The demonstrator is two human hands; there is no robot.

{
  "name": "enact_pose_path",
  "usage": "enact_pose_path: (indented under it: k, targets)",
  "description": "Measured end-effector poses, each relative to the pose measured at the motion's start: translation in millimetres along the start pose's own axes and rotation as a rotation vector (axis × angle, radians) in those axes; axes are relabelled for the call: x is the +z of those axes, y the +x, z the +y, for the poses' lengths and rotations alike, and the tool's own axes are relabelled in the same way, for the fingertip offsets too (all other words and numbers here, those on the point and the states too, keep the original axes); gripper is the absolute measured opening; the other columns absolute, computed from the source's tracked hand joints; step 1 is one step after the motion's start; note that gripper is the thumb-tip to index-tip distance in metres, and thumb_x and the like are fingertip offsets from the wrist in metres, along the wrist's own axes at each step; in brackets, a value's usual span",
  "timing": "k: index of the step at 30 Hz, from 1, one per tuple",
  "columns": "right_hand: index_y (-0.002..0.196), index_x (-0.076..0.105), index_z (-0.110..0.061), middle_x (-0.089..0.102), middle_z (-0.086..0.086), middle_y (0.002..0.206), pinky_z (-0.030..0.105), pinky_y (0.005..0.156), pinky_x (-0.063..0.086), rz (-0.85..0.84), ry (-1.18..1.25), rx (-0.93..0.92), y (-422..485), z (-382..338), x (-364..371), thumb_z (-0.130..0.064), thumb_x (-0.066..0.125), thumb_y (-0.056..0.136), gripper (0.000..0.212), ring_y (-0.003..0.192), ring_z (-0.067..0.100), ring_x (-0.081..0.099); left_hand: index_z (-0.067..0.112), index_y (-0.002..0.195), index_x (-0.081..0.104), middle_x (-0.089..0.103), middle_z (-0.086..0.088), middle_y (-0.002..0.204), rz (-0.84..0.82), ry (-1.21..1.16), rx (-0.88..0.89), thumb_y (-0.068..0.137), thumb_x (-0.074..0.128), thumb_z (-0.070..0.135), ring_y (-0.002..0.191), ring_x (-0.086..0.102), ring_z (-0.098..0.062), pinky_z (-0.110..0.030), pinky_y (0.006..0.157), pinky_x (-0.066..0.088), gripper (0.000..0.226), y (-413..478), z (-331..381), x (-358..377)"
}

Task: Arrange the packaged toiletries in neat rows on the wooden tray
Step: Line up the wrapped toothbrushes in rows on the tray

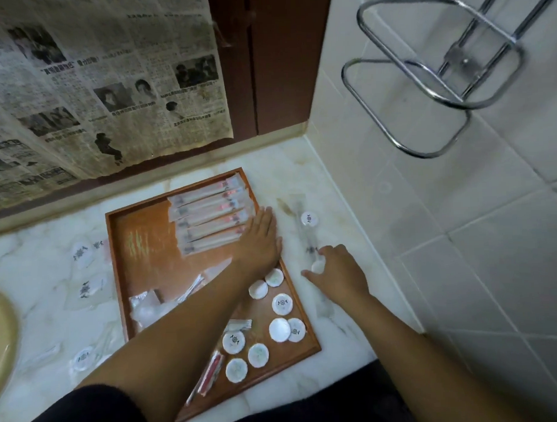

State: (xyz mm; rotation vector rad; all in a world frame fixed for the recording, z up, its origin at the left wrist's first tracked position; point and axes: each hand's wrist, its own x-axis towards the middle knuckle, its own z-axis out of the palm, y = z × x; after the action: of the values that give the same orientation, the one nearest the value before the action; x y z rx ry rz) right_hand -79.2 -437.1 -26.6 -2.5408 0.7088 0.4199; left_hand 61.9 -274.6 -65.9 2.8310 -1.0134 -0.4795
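Observation:
A wooden tray (146, 247) lies on the marble counter. Several long toothbrush packets (208, 216) are stacked in a row at its far end. My left hand (260, 236) lies flat with straight fingers against the right ends of those packets. Several round white soap packets (282, 304) are scattered over the tray's near right part, with crumpled clear sachets (148, 307) at the near left. My right hand (339, 272) is on the counter right of the tray, its fingers curled round a clear long packet (309, 238). A round white packet (309, 218) sits further back.
More white sachets (83, 252) and a round packet (82, 358) lie on the counter left of the tray. A basin rim (4, 340) shows at far left. Newspaper (93, 84) covers the wall behind. A chrome rack (436, 72) juts from the tiled wall at right.

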Motion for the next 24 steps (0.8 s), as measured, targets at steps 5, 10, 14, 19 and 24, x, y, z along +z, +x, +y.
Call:
enact_pose_path:
  k: [5,10,14,19,24]
  targets:
    - [0.127,0.055,-0.021,0.054,0.004,0.120,0.037,0.085,0.053,0.025,0.015,0.009,-8,0,10,-0.048,0.071,0.086,0.052,0.111,0.026,0.059,0.002,0.160,0.003,-0.003,-0.014,0.169,0.033,0.042,-0.012,0.091,-0.014,0.046,0.156,-0.009,-0.028,-0.041,0.126,-0.010,0.084,-1,0,8]
    - [0.115,0.059,-0.020,0.057,0.002,0.113,0.036,0.082,0.053,0.049,-0.098,0.009,-18,7,10,-0.044,0.064,0.085,0.039,0.106,0.025,0.057,0.003,0.160,0.000,-0.006,-0.013,0.169,0.034,0.061,-0.020,0.095,-0.012,0.044,0.156,-0.012,-0.027,-0.042,0.126,-0.008,0.078,-3,2,7]
    - [0.097,0.066,-0.017,0.059,0.003,0.100,0.036,0.070,0.052,0.141,-0.139,-0.012,-20,10,9,-0.034,0.058,0.083,0.024,0.094,0.026,0.057,0.003,0.160,-0.001,-0.008,-0.013,0.169,0.023,0.079,-0.031,0.100,-0.004,0.042,0.156,-0.013,-0.027,-0.043,0.127,-0.007,0.072,-4,4,5]
    - [0.082,0.069,-0.015,0.062,0.003,0.088,0.037,0.067,0.051,0.228,-0.126,-0.020,-20,14,3,-0.032,0.061,0.086,0.020,0.086,0.028,0.058,0.003,0.160,-0.004,-0.010,-0.013,0.169,0.005,0.119,-0.031,0.109,0.013,0.036,0.156,-0.014,-0.027,-0.045,0.127,-0.007,0.063,-4,7,3]
    - [0.081,0.068,-0.017,0.064,-0.001,0.089,0.038,0.070,0.053,0.242,0.049,0.019,-18,20,-6,-0.032,0.060,0.091,0.019,0.088,0.024,0.057,0.003,0.160,0.010,0.005,-0.016,0.169,0.009,0.148,-0.003,0.110,0.017,0.033,0.157,-0.003,-0.033,-0.050,0.126,-0.005,0.059,-6,15,-4]
